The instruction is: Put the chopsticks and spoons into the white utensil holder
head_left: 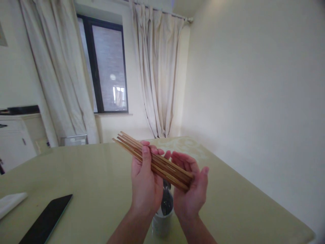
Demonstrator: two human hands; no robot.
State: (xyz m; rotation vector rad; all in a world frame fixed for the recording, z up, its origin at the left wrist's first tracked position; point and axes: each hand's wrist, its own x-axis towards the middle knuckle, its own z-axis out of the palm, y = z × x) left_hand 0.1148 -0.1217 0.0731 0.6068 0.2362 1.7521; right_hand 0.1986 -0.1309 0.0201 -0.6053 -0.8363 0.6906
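Note:
A bundle of several wooden chopsticks (167,166) lies slantwise across both hands above the table. My left hand (146,179) is closed round its middle, the thumb pressed on top. At the lower right end, my right hand (190,186) cups the thick ends against the palm, fingers curled and thumb raised to the side. The thinner tips point up and left, past the left hand. Below and between the hands stands a light-coloured cup (161,225) with dark, shiny utensils (167,201), perhaps spoons, in it; my wrists partly hide them.
The pale green table (101,183) ends at the white wall on the right. A dark flat slab (48,220) and a white object (11,203) lie on the left. Behind are curtains (159,67), a window (109,67) and a white cabinet (15,139).

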